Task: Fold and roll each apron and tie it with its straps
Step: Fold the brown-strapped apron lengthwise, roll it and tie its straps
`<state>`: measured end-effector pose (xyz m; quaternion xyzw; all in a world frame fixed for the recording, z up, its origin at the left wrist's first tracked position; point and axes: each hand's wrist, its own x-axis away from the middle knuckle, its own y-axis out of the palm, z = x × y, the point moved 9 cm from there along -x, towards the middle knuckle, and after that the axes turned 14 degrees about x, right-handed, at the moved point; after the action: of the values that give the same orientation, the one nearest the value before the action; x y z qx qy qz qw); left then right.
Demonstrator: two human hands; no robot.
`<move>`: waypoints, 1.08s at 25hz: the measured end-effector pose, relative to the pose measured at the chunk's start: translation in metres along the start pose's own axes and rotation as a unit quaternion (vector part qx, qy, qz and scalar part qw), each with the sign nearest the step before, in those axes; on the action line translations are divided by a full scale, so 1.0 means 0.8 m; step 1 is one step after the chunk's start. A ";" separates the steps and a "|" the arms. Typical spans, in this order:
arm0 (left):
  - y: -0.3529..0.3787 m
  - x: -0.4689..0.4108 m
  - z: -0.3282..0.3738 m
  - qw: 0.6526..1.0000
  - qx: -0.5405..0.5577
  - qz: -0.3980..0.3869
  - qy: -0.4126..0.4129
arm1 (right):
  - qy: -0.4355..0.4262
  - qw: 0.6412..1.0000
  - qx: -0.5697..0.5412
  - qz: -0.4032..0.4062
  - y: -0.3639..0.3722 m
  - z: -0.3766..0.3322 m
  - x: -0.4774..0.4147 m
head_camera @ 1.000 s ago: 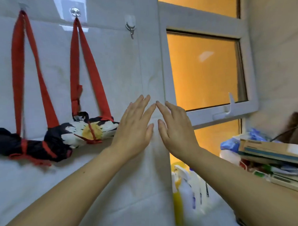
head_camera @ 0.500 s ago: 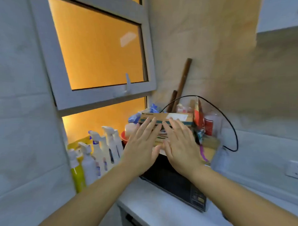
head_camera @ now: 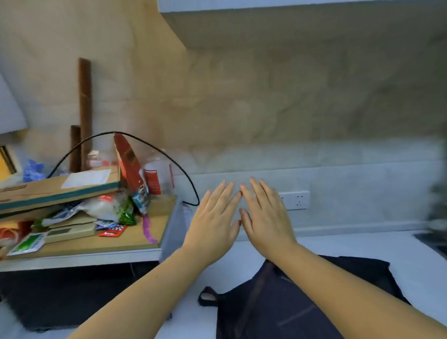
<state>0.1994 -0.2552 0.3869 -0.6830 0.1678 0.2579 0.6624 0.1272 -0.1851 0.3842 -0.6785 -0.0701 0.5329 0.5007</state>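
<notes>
Item one: left hand (head_camera: 214, 225), flat, fingers straight and close together, back toward my camera, holding nothing. Item two: right hand (head_camera: 266, 222), same pose, set just beside the left, with the two forefinger tips near each other; I cannot tell whether they touch. I log both hands as raised in front of the tiled wall, above the white counter (head_camera: 421, 271). Item three: dark apron (head_camera: 285, 311), lying on that counter at lower centre-right, partly under my right forearm, not rolled and not tied. A strap loop (head_camera: 208, 295) sticks out at its left edge, flat on the counter. Neither hand touches the apron. Item four: wall socket (head_camera: 295, 199), white, on the wall just right of the right hand. Item five: black appliance (head_camera: 69, 296) on the counter at left, with a wooden board (head_camera: 133, 236) on top. On the board I count a long cardboard box (head_camera: 53, 188), mixed packets and a red carton (head_camera: 127, 157), heaped together. A black cable (head_camera: 184, 170) arches over the heap. Two brown wooden sticks (head_camera: 85, 110) lean on the wall behind it. At far right is a dark basin (head_camera: 445, 247), too blurred to itemise.
</notes>
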 end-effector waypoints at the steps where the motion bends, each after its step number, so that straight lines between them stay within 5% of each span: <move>1: 0.020 -0.014 0.011 1.000 0.014 -0.006 0.018 | 0.021 1.000 0.017 -0.005 0.009 0.022 0.005; 14: 0.224 -0.126 0.142 0.976 0.159 -0.109 0.104 | 0.172 0.975 0.091 -0.108 0.099 0.251 0.069; 27: 0.370 -0.165 0.159 0.958 0.165 -0.232 0.023 | 0.220 0.943 0.091 -0.233 0.201 0.383 0.102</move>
<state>-0.0927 -0.1636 0.2221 -0.5900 0.0599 0.0500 0.8036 -0.1516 -0.0271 0.2312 -0.6954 -0.0655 0.2430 0.6731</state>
